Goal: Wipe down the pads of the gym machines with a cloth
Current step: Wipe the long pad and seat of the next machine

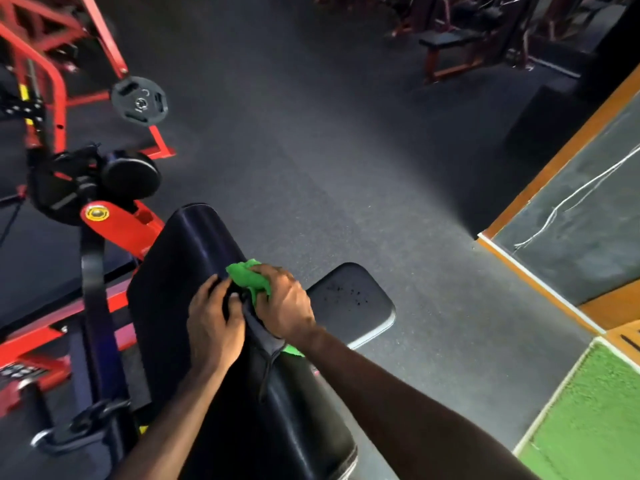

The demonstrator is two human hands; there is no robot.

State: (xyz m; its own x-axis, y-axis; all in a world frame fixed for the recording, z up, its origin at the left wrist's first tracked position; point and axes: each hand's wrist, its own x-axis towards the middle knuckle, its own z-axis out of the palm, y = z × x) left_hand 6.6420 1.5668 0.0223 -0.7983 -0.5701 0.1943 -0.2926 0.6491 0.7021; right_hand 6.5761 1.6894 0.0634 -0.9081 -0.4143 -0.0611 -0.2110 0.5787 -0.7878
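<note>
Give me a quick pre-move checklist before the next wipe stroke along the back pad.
1. Green cloth in hand: ok, right hand grips it bunched.
2. Cloth touching the back pad: ok.
3. Left hand clear of the stroke: not ok, it rests on the pad beside the cloth.
4. Pad ahead clear: ok, nothing lies on the upper part.
5. Seat pad clean: not ok, dark specks show.
6. Cloth damp: cannot tell.

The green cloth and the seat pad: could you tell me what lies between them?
In the head view, the right hand gripping the green cloth lies between it and the seat pad.
</note>
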